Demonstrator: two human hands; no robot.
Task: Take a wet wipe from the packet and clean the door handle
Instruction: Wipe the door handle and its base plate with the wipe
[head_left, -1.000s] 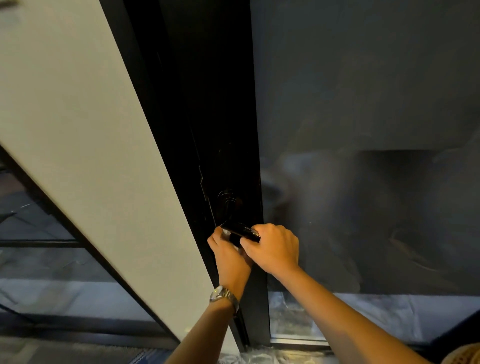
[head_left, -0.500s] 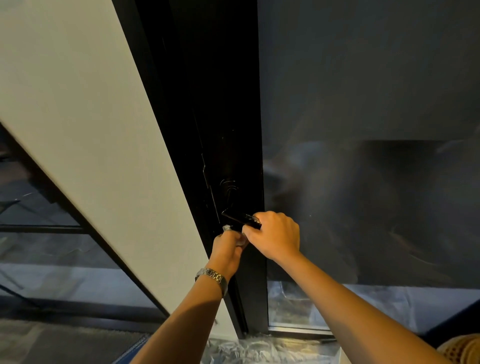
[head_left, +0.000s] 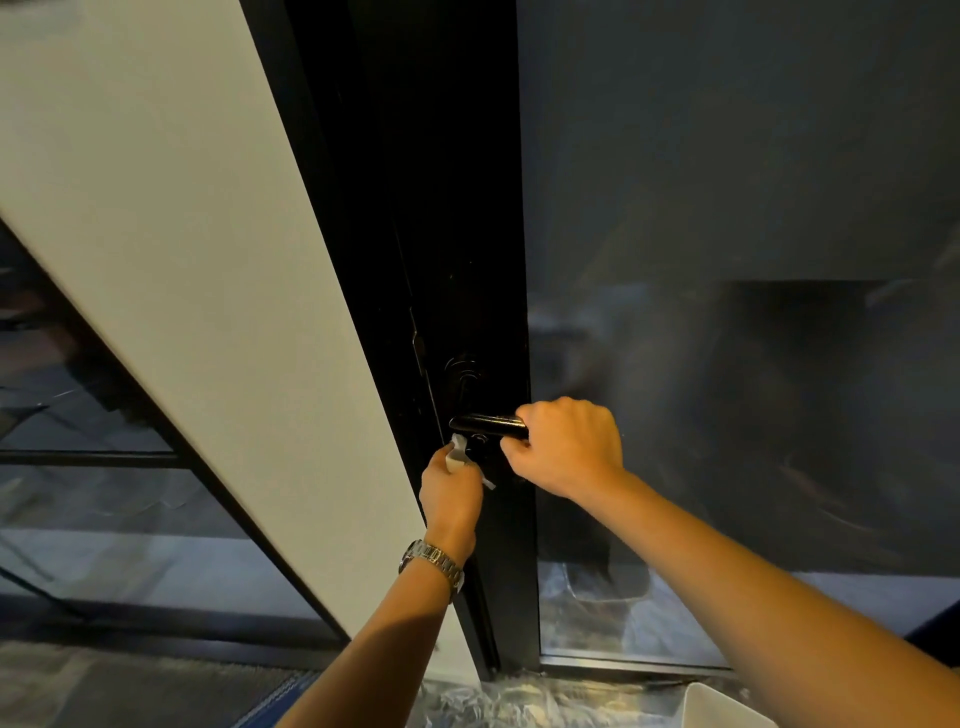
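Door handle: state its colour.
Glossy black door handle, clearest in the head view.

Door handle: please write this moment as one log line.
right hand grips door handle end | left hand holds wet wipe below it

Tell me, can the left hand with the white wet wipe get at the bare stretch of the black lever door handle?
Probably yes. The left hand holds the white wet wipe just under the black lever door handle, whose near end is bare; the right hand covers only its far end.
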